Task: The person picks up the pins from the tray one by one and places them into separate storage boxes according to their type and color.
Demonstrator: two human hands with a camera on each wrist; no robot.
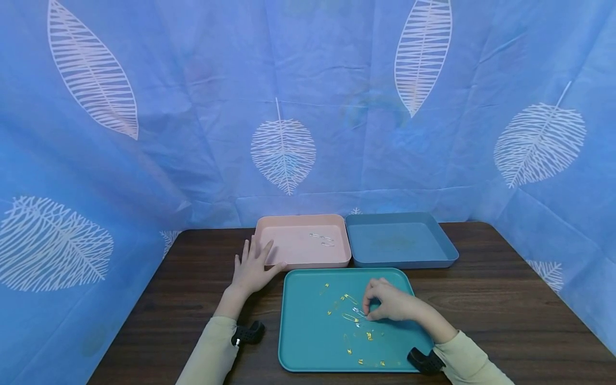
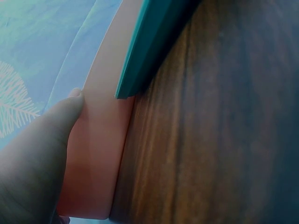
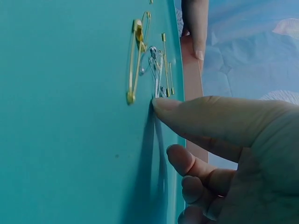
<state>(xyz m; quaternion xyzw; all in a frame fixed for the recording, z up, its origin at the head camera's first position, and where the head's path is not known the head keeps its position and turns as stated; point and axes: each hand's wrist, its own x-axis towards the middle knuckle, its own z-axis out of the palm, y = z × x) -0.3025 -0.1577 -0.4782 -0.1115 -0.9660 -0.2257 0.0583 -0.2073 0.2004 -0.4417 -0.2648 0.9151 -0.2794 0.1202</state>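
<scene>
Pinching a silver safety pin (image 3: 157, 86) by one end with the right grip (image 1: 392, 301), teal tray (image 1: 308, 331) directly beneath, presumably for fine control. Beyond and left of that grip: resting the left grip (image 1: 252, 274), spread, against the pink tray (image 1: 284, 235), presumably for steadying.

I'm reading a solid teal tray (image 1: 308, 353), a plain blue tray (image 1: 399, 240), and a pink tray (image 1: 293, 240) that goes salmon on my left-wrist feed. Safety pins (image 3: 132, 63) are gold, plus a silver safety pin (image 3: 157, 77). Small pins (image 1: 321, 237) on pink look silver, too tiny to be sure. Table (image 1: 505, 267): dark brown, streaky woodgrain. Backdrop (image 1: 337, 160): blue, white line-drawn leaves (image 1: 284, 152). Sleeves (image 1: 209, 347) pale cream-green, wrist mounts (image 1: 249, 332) black.
</scene>
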